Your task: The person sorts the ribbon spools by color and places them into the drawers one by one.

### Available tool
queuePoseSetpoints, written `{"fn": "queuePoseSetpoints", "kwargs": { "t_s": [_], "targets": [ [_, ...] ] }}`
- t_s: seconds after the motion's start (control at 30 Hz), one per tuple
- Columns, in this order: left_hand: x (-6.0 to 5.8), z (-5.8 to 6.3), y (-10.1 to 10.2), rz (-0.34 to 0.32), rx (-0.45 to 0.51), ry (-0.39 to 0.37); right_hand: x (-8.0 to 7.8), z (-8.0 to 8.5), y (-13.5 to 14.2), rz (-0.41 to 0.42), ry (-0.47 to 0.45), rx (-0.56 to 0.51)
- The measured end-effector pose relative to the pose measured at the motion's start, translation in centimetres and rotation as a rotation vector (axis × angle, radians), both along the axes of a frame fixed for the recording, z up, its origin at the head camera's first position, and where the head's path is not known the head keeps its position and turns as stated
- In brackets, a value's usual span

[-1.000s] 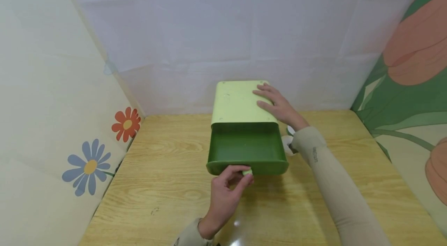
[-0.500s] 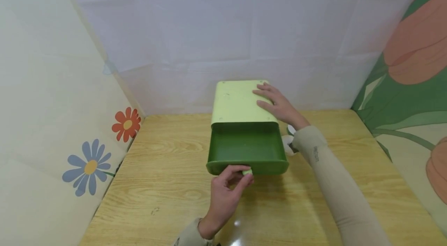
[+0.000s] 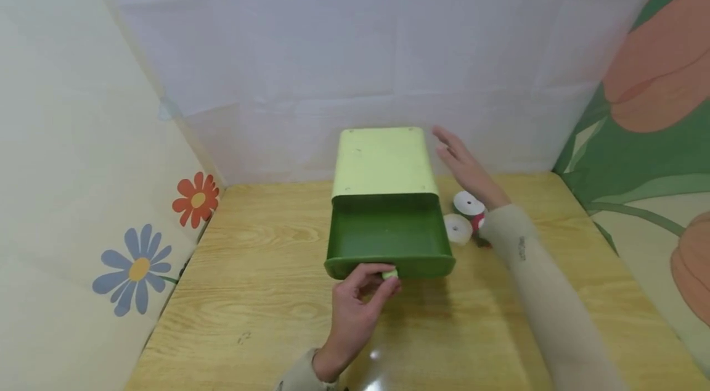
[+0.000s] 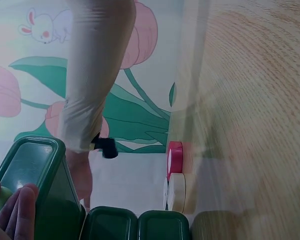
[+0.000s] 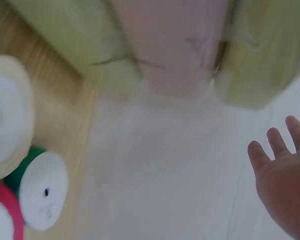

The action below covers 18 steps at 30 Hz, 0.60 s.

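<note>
A light green cabinet (image 3: pixel 383 160) stands on the table with its top dark green drawer (image 3: pixel 429 266) pulled out; nothing shows inside the drawer. On the drawer front, my left hand (image 3: pixel 355 311) pinches a small light green knob (image 3: pixel 389 274) between thumb and fingers. My right hand (image 3: pixel 470 169) is raised just right of the cabinet, apart from it, holding nothing. Its fingers (image 5: pixel 277 142) are spread and nearly straight in the right wrist view. Two lower drawers (image 4: pixel 112 224) sit closed in the left wrist view.
Right of the cabinet, near my right forearm, ribbon spools lie together: a cream one (image 3: pixel 458 229), a green one with a white face (image 3: pixel 468 203) and a red one (image 4: pixel 175 157). A white sheet (image 3: pixel 310 58) hangs behind the wooden table (image 3: pixel 266 292).
My right hand has lifted off the cabinet top and moved right, uncovering more of the spools. The left hand stays on the knob, and the drawer is as far out as before.
</note>
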<state>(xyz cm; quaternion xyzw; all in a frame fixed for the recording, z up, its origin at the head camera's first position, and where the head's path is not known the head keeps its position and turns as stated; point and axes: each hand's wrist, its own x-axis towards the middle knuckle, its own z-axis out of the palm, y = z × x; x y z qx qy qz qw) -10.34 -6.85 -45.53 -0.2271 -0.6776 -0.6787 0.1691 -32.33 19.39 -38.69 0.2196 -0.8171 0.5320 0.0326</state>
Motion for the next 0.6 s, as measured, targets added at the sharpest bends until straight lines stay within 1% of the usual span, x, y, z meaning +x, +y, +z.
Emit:
{"fn": "queuePoseSetpoints", "kwargs": {
  "t_s": [0.07,0.13,0.3,0.47,0.6],
  "targets": [
    [0.0,0.0,0.0,-0.001,0.001,-0.001,0.5,-0.6,1.2,-0.007,-0.016,0.006],
    [-0.1,0.0,0.0,0.006,-0.004,-0.006,1.0,-1.3,2.2,-0.013,-0.036,0.033],
    [-0.1,0.0,0.0,0.019,-0.008,-0.021,2.2,-3.9,4.1,-0.018,-0.119,0.161],
    [-0.1,0.1,0.0,0.033,-0.014,-0.026,3.3,-6.6,5.2,0.007,-0.163,0.277],
    [0.0,0.2,0.1,0.033,-0.012,-0.036,3.8,-8.3,5.5,0.023,-0.191,0.372]
  ]
}}
